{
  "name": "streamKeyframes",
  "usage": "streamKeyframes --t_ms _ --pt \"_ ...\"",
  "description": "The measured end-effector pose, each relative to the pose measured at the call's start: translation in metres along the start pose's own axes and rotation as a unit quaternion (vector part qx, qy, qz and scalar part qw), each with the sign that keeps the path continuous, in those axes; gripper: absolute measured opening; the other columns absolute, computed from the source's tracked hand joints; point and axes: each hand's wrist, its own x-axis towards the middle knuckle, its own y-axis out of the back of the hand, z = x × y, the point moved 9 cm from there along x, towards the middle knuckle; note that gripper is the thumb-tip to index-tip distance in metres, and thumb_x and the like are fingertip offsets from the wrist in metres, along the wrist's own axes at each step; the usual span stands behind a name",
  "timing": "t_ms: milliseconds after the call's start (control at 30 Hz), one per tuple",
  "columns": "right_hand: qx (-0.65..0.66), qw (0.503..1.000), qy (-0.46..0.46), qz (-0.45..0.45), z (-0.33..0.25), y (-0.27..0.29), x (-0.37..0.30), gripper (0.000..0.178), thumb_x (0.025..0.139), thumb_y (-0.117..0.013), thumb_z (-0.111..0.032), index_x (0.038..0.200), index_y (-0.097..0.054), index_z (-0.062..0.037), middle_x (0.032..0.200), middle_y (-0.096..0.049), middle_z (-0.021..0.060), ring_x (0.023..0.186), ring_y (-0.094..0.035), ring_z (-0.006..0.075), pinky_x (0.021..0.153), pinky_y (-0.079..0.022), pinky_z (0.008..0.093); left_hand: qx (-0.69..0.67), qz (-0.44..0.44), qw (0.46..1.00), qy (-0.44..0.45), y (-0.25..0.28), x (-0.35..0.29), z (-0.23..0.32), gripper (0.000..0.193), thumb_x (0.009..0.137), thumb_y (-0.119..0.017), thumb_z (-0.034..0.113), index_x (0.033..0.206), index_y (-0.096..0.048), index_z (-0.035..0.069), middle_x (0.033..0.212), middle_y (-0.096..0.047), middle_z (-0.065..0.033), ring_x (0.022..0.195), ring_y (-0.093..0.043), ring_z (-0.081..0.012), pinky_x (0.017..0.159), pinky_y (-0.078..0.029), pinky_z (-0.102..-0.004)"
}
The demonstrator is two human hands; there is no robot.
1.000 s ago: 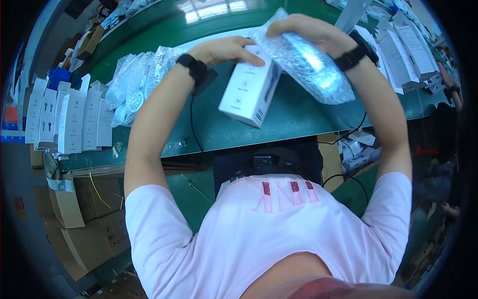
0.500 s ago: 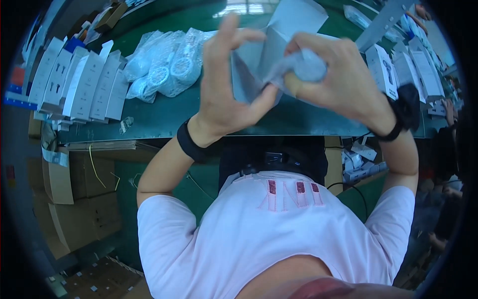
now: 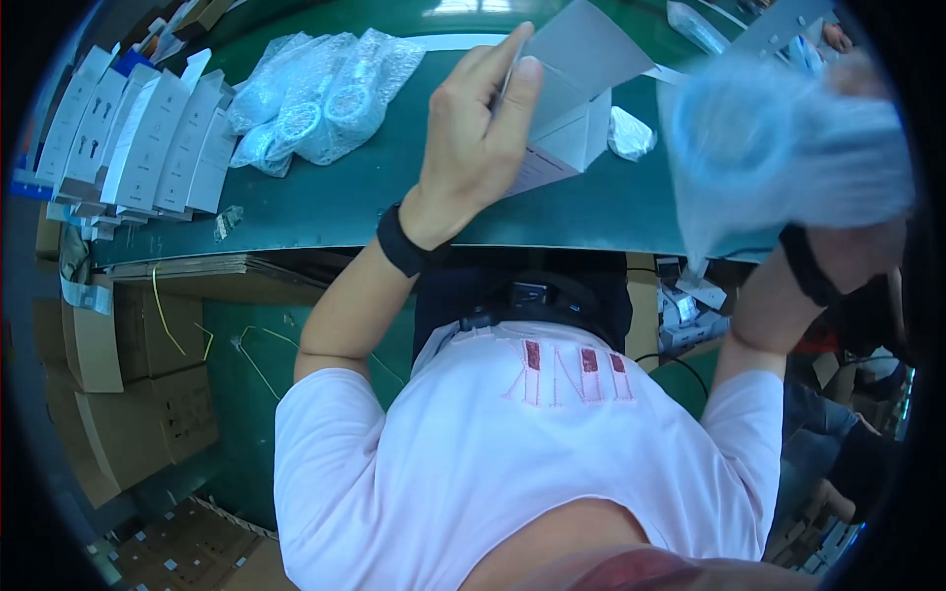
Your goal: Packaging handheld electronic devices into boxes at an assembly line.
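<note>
My left hand is closed around the side of a white cardboard box, tilted over the green table with its flap raised. At the far right my right hand is partly hidden behind a bubble-wrap bag and grips it. A pale ring-shaped part shows through the bag, smeared by motion; the rest of the item inside is unclear. Beside the box lies a small white wrapped packet.
More bubble-wrapped items with round ends lie left of my left hand. Several upright white boxes stand in a row at the left. Brown cartons are below the table. A metal post rises at the upper right.
My right hand has swung from the box to the far right, with the bubble-wrap bag now in it. My left hand has gone from spread fingers to gripping the box. The packet is now visible.
</note>
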Motion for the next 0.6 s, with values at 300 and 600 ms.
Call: streamKeyframes --t_ms 300,600 --pt "-0.037 0.885 0.156 0.438 0.010 -0.066 0.088 0.024 0.091 -0.060 -0.011 0.111 -0.063 0.0023 0.104 -0.067 0.0078 0.096 -0.063 0.0166 0.086 -0.049 0.0299 -0.240 0.103 0.945 0.197 -0.004 -0.025 -0.029 0.044 0.101 -0.035 0.024 0.120 -0.061 -0.006 0.089 -0.065 -0.0113 0.085 -0.056 -0.0151 0.075 -0.045 -0.0287" --pt "-0.267 0.947 -0.117 0.136 -0.005 -0.080 0.124 0.017 0.094 -0.062 -0.013 0.108 -0.059 -0.0021 0.093 -0.060 0.0025 0.087 -0.056 0.0089 0.077 -0.045 0.0239 -0.138 0.075 0.977 0.143 -0.013 -0.031 -0.026 0.047 0.103 -0.034 0.026 0.129 -0.053 -0.008 0.104 -0.064 -0.0168 0.091 -0.058 -0.0215 0.085 -0.044 -0.0320"
